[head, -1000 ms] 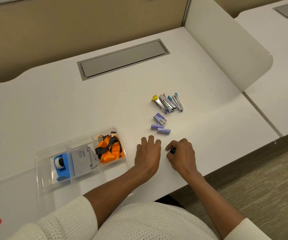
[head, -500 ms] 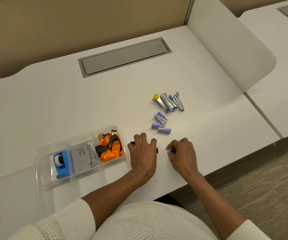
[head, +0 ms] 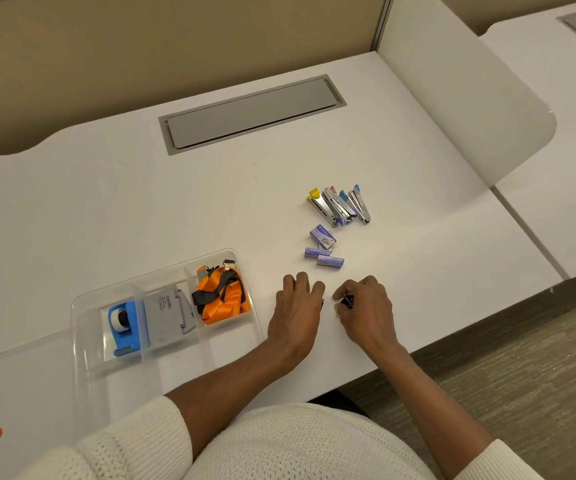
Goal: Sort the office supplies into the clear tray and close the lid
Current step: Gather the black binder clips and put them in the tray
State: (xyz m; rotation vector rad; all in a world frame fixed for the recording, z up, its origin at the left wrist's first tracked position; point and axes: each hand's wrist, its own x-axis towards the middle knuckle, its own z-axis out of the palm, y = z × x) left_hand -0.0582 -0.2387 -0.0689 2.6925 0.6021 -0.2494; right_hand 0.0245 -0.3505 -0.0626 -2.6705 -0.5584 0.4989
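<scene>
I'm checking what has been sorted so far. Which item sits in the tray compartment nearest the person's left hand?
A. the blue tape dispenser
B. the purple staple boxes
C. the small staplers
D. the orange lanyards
D: the orange lanyards fill the clear tray's compartment closest to the left hand, while the staplers and staple boxes lie out on the desk.

there are four staplers [head: 339,206], three staple boxes [head: 324,248], one binder clip [head: 347,301], one clear tray [head: 82,327], one tape dispenser [head: 124,320], two hands [head: 297,313].
</scene>
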